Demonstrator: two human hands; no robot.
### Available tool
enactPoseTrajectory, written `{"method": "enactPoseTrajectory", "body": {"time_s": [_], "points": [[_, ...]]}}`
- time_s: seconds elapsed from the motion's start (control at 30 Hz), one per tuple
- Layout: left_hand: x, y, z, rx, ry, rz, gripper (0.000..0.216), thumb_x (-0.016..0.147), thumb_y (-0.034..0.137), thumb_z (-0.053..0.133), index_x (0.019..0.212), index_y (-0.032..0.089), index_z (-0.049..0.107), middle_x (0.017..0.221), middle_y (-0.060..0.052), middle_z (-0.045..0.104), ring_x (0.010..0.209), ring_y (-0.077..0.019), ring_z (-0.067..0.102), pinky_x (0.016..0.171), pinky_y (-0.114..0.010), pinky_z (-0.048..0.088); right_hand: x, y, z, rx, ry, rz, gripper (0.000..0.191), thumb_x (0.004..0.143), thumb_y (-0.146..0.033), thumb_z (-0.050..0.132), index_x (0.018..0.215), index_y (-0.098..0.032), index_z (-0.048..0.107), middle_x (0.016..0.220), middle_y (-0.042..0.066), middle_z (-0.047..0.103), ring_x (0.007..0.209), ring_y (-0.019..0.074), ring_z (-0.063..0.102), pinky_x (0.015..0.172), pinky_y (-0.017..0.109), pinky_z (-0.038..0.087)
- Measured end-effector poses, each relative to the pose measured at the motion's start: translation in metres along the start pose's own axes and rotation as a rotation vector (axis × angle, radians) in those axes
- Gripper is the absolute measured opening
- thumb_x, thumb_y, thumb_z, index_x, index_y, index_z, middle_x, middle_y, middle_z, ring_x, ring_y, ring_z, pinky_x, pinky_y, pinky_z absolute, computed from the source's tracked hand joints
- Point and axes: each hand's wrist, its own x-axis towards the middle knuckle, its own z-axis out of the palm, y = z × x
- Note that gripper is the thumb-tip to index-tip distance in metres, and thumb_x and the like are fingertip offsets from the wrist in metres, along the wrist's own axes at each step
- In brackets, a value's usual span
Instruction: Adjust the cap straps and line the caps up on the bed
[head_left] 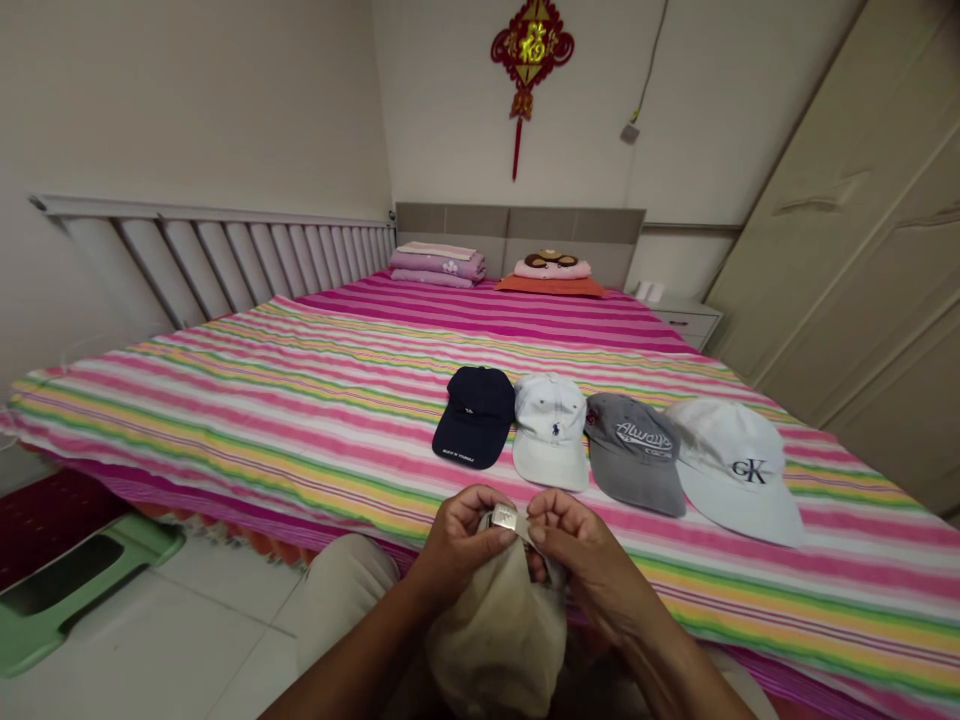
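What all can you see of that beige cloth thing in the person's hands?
The beige thing looks like a soft, rounded cap, hanging beside the bed. At its top, a shiny metal buckle sits on a strap; the left hand grips the buckle, the right hand the strap.

This was a bedroom in a home; a wide bed [360, 400] spread with a pink, yellow, green and white striped cloth sheet [262, 365] filled much of it, with a rectangular grey-beige headboard [465, 220] behind; folded purple patterned bedding [435, 265] lay near the head; a white nightstand with a drawer [690, 322], a tall cream panelled wardrobe [840, 240] and a red-and-gold tasselled wall ornament [532, 45] furnished the rest.
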Motion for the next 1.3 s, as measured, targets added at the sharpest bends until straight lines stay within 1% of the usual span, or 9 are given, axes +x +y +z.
{"method": "enactPoseTrajectory", "body": {"time_s": [0.23,0.37,0.5,0.63,0.77,0.87,0.97,1.13,1.3], "points": [[0.002,0.003,-0.003,0.173,-0.117,0.050,0.024,0.060,0.022,0.071,0.079,0.015,0.058,0.069,0.001,0.056,0.064,-0.0084,0.049,0.062,-0.021,0.036,0.001,-0.001,0.001,0.018,0.003,-0.038,0.029,0.057,-0.025,0.072,0.067,-0.017,0.046,0.043,-0.007,0.049,0.035,0.0053,0.042,0.039,0.017,0.030],[0.002,0.009,-0.006,0.344,-0.110,0.116,0.022,0.062,0.020,0.069,0.080,0.015,0.058,0.071,0.001,0.055,0.063,-0.0072,0.046,0.061,-0.020,0.035,-0.001,-0.004,0.002,0.005,0.015,-0.047,0.028,0.057,-0.024,0.072,0.066,-0.017,0.046,0.042,-0.008,0.048,0.035,0.0044,0.040,0.039,0.017,0.031],[0.002,0.011,-0.006,0.402,-0.142,0.131,0.021,0.061,0.019,0.070,0.079,0.014,0.059,0.071,0.001,0.054,0.064,-0.0082,0.046,0.061,-0.021,0.034,-0.002,-0.005,0.002,-0.076,0.005,-0.029,0.033,0.054,-0.029,0.073,0.066,-0.018,0.044,0.041,-0.008,0.046,0.035,0.0057,0.040,0.038,0.018,0.031],[0.002,0.010,-0.001,0.272,-0.087,0.071,0.023,0.057,0.020,0.072,0.077,0.014,0.061,0.070,0.000,0.056,0.064,-0.0093,0.048,0.060,-0.021,0.036,-0.002,-0.001,0.000,-0.217,0.014,-0.079,0.030,0.062,-0.036,0.067,0.072,-0.019,0.044,0.044,-0.008,0.044,0.039,0.0069,0.038,0.040,0.020,0.031],[0.001,0.007,0.002,0.082,-0.015,-0.052,0.024,0.057,0.021,0.072,0.077,0.014,0.060,0.068,-0.001,0.058,0.063,-0.0102,0.051,0.059,-0.021,0.037,-0.004,0.002,-0.003,-0.579,0.071,-0.271,0.029,0.065,-0.032,0.066,0.086,-0.020,0.050,0.061,-0.004,0.050,0.052,0.0104,0.044,0.047,0.022,0.034],[0.001,0.003,0.000,-0.069,-0.036,-0.080,0.026,0.058,0.021,0.071,0.079,0.015,0.057,0.068,0.000,0.058,0.060,-0.0098,0.051,0.058,-0.021,0.037,-0.006,0.002,-0.002,-0.846,0.096,-0.386,0.022,0.069,-0.024,0.061,0.091,-0.021,0.056,0.076,0.002,0.059,0.066,0.0159,0.051,0.058,0.026,0.039],[0.002,0.002,-0.001,-0.168,-0.067,-0.067,0.019,0.066,0.029,0.064,0.074,0.014,0.055,0.065,-0.001,0.056,0.057,-0.0093,0.049,0.057,-0.022,0.037,-0.006,0.000,0.000,-0.981,0.100,-0.482,0.019,0.070,-0.017,0.058,0.088,-0.022,0.059,0.082,0.003,0.062,0.072,0.0184,0.054,0.063,0.028,0.040],[0.003,0.003,0.001,-0.100,-0.050,-0.094,0.015,0.069,0.025,0.062,0.067,0.013,0.055,0.063,0.000,0.053,0.055,-0.0075,0.045,0.055,-0.020,0.034,-0.005,-0.002,0.002,-1.039,0.103,-0.494,0.015,0.069,-0.016,0.057,0.084,-0.021,0.057,0.077,0.002,0.063,0.068,0.0174,0.055,0.062,0.027,0.040],[0.005,0.003,-0.004,0.022,-0.020,-0.113,0.014,0.070,0.026,0.060,0.071,0.012,0.057,0.061,0.001,0.053,0.054,-0.0074,0.044,0.054,-0.020,0.032,-0.006,-0.003,0.001,-1.093,0.054,-0.501,0.012,0.069,-0.015,0.055,0.079,-0.020,0.059,0.073,0.002,0.062,0.066,0.0165,0.054,0.060,0.026,0.038]]}}
